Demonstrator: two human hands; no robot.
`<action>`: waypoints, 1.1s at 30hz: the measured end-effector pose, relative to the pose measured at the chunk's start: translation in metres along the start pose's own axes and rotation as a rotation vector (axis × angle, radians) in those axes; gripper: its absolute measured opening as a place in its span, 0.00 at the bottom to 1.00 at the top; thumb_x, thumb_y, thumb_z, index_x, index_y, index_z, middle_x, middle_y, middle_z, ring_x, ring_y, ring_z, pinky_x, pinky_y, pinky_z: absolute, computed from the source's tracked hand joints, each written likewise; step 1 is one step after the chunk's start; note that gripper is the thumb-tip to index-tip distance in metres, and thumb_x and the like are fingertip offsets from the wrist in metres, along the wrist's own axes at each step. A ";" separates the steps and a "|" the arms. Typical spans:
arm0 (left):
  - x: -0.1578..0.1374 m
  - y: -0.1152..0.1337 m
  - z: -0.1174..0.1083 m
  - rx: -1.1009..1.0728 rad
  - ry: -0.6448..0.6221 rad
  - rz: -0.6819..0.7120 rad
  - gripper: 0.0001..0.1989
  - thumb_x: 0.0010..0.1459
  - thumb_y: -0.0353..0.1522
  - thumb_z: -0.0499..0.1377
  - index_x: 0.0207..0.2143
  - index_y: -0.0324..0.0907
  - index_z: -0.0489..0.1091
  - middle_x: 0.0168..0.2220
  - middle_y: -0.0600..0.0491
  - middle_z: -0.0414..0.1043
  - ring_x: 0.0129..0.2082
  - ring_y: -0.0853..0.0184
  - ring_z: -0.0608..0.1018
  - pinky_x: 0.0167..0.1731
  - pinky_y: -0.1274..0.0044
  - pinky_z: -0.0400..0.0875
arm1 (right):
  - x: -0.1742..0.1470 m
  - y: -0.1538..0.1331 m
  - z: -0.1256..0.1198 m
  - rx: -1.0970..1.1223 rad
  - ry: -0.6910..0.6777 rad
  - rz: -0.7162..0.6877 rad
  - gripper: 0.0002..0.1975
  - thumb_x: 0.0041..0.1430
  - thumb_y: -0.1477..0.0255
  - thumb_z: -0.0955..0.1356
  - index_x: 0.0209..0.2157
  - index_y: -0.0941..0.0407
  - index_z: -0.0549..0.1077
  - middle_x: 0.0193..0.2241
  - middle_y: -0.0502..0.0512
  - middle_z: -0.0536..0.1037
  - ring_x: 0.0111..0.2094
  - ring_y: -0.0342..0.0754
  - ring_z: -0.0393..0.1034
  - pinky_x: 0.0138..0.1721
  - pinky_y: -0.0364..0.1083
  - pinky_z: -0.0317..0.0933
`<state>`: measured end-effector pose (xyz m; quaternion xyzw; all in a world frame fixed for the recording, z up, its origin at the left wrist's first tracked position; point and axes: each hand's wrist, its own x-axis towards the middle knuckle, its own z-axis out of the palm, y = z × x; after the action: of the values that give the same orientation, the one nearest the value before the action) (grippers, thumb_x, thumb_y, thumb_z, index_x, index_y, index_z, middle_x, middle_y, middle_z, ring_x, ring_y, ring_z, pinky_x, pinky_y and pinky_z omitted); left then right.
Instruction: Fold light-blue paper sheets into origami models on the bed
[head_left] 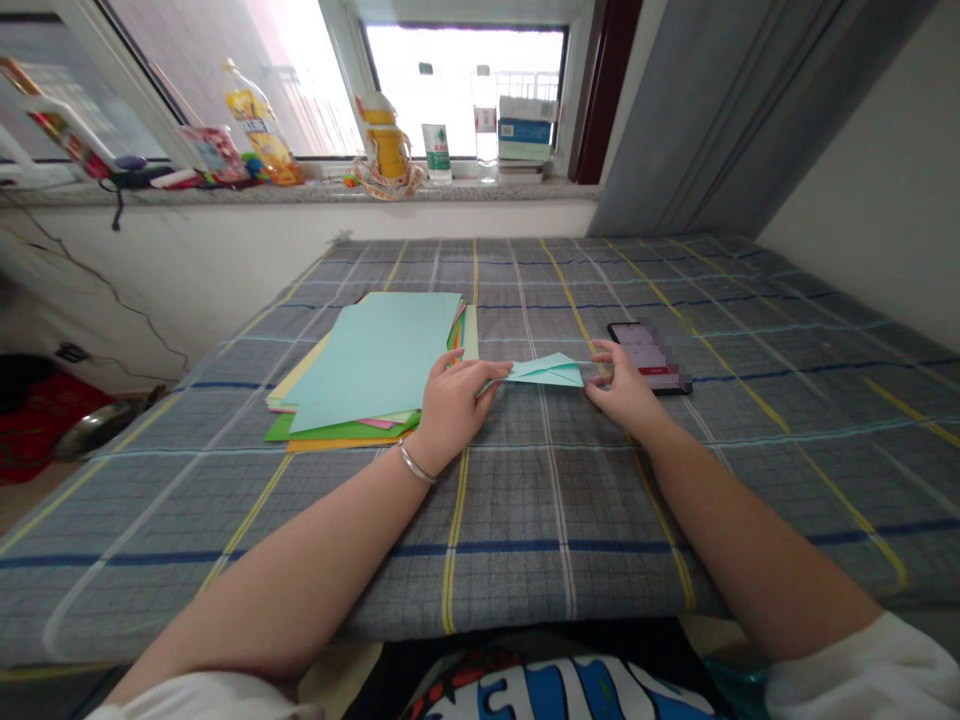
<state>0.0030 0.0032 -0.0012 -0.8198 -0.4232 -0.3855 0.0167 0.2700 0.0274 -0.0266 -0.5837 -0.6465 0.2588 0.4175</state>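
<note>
Folded paper (546, 372) stretches between the left hand (459, 395), which pinches one end, and the right hand (621, 388), half-curled at the other, its grip unclear. Uneven pulling could skew the folds; left-hand drift could disturb the paper stack (379, 350) beside it.

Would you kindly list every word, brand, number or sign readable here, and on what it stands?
Nothing reads clearly:
Yellow bottle: label blurred.
Pink packet: blurred.
Tube: print too small.
Clear bottle: label too small.
Blue-and-white box: print too small.
Phone: screen blurred.
Shirt: large blue lettering, cut off, unclear.
Folded paper: no print visible.
</note>
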 end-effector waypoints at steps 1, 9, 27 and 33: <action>0.000 0.000 0.001 -0.051 0.004 -0.023 0.06 0.65 0.31 0.54 0.40 0.45 0.70 0.45 0.55 0.79 0.44 0.66 0.79 0.60 0.61 0.59 | 0.000 0.001 -0.002 -0.084 0.038 -0.065 0.33 0.46 0.69 0.72 0.57 0.52 0.66 0.53 0.60 0.67 0.37 0.47 0.71 0.44 0.53 0.68; 0.003 -0.004 0.005 -0.262 0.074 -0.321 0.08 0.61 0.36 0.57 0.40 0.42 0.71 0.39 0.54 0.78 0.39 0.66 0.78 0.42 0.75 0.72 | -0.001 -0.018 -0.028 0.001 0.000 -0.132 0.12 0.51 0.59 0.70 0.30 0.53 0.79 0.34 0.56 0.79 0.41 0.56 0.73 0.44 0.55 0.65; -0.001 -0.004 0.020 0.198 -0.328 -0.191 0.13 0.60 0.37 0.59 0.47 0.49 0.75 0.34 0.52 0.77 0.40 0.57 0.77 0.47 0.62 0.68 | -0.003 -0.001 -0.042 -0.547 -0.382 0.173 0.11 0.51 0.61 0.69 0.26 0.54 0.70 0.23 0.54 0.74 0.24 0.50 0.70 0.25 0.48 0.62; -0.004 0.004 0.021 0.200 -0.335 0.200 0.17 0.63 0.29 0.54 0.53 0.47 0.71 0.61 0.50 0.65 0.61 0.58 0.66 0.61 0.59 0.57 | -0.011 -0.011 -0.024 -0.482 -0.270 -0.437 0.21 0.51 0.75 0.70 0.49 0.52 0.75 0.58 0.59 0.70 0.62 0.60 0.57 0.62 0.62 0.51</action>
<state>0.0174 0.0055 -0.0169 -0.9045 -0.3729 -0.1963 0.0654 0.2838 0.0106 -0.0080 -0.4737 -0.8481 0.0779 0.2241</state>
